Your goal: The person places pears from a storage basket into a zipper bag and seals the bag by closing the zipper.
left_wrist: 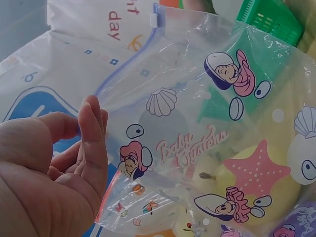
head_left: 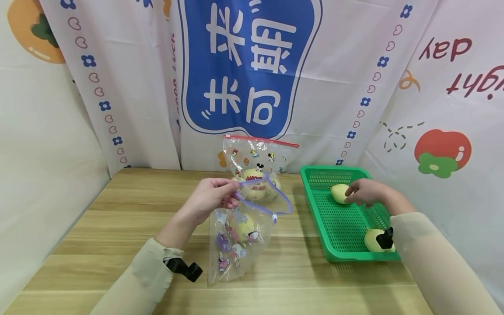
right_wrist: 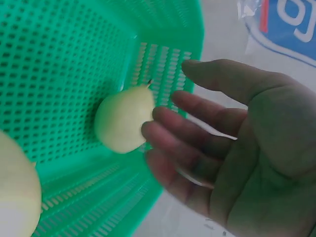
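Left hand: fingers pinch bag rim; bagged pear below, print-obscured | Right hand: fingers apart beside loose pear, contact unclear | other pear clear of fingers, part-hidden by wrist camera

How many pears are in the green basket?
2. One pear lies at the far end, by the right hand; another pear lies at the near end, partly hidden. The sleeve may hide more.

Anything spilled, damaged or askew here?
Nothing looks spilled or damaged: two pale yellow pears lie inside the green plastic basket. One oddity: the dark red "day" lettering on the white backdrop reads upside down in the head view.
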`<state>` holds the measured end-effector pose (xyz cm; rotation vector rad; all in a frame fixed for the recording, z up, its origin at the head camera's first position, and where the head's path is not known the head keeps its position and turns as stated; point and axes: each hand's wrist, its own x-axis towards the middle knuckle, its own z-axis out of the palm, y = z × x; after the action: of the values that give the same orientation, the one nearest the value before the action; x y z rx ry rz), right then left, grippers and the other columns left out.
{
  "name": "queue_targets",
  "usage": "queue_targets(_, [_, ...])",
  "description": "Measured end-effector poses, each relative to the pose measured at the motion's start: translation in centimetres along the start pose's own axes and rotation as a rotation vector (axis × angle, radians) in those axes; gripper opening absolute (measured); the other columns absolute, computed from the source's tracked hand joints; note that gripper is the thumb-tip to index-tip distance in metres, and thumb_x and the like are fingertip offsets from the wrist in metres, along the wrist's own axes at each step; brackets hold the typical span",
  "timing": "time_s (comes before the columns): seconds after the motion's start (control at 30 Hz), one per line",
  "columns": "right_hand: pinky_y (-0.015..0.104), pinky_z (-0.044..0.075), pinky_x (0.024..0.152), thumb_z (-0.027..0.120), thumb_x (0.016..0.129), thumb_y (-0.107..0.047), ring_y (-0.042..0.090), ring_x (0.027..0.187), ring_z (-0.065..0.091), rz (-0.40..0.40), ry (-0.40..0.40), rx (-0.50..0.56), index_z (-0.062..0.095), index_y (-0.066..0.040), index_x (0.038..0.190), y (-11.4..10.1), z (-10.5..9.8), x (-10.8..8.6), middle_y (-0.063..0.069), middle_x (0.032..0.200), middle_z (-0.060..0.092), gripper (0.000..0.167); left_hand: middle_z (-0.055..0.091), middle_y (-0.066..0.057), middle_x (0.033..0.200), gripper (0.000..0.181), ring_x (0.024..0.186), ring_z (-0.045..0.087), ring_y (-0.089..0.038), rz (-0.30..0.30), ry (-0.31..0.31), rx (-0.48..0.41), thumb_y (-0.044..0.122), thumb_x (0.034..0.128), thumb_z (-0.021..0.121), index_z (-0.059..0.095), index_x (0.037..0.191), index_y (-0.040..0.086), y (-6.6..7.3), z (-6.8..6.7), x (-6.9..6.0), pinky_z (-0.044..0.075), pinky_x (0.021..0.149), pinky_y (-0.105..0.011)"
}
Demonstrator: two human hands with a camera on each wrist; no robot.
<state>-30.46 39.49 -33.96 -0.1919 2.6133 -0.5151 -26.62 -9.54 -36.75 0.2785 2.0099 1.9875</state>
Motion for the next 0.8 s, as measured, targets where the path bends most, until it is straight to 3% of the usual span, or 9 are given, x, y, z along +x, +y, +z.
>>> queue_targets(0.3, [0.046,0.066,0.081,0.077,0.102,-0.035,0.033,0.104,0.065,0.221,-0.15,0.026,0.069,0.0,0.134,2.0,1.0,-1.1,0.022,0.125,0.066,0.049,0.078,-0.003,0.086,0.03,0.071,0.074,-0.01,-0.001,0.007,0.006,0.02,0.1108,0.067,0.074,0.127,-0.005,0.0,-0.2,-0.1,0.065,0.071,-0.022])
queue_targets(0.43, [0.051,0.066,0.085,0.079,0.099,-0.041,0.038,0.11,0.069,0.253,-0.188,0.004,0.068,-0.001,0.134,2.6,1.4,-1.3,0.028,0.132,0.067,0.054,0.077,-0.003,0.087,0.031,0.071,0.075,-0.01,0.0,0.003,0.007,0.02,0.1116,0.066,0.073,0.128,-0.006,-0.1,-0.3,-0.1,0.066,0.071,-0.022])
queue_targets(0.53, [0.056,0.065,0.093,0.079,0.099,-0.045,0.039,0.11,0.072,0.262,-0.215,-0.036,0.065,0.003,0.138,2.9,1.6,-1.4,0.031,0.133,0.07,0.063,0.077,-0.003,0.087,0.031,0.072,0.075,-0.01,0.001,-0.001,0.006,0.02,0.1118,0.066,0.072,0.128,-0.006,-0.2,-0.3,-0.1,0.066,0.072,-0.022])
queue_targets(0.7, [0.059,0.063,0.1,0.083,0.095,-0.046,0.049,0.114,0.072,0.331,-0.24,-0.005,0.054,0.014,0.146,3.0,2.0,-1.5,0.036,0.131,0.069,0.084,0.077,-0.003,0.087,0.031,0.072,0.075,-0.01,-0.005,0.002,0.007,0.021,0.1114,0.067,0.073,0.126,-0.005,-0.1,-0.3,-0.1,0.066,0.072,-0.022])
queue_targets(0.8, [0.053,0.065,0.094,0.085,0.094,-0.041,0.044,0.108,0.072,0.345,-0.246,-0.017,0.061,0.013,0.138,2.9,2.1,-1.7,0.031,0.123,0.071,0.074,0.077,-0.004,0.087,0.03,0.072,0.075,-0.01,-0.008,0.001,0.007,0.021,0.1112,0.067,0.073,0.126,-0.005,-0.1,-0.2,-0.1,0.066,0.072,-0.022])
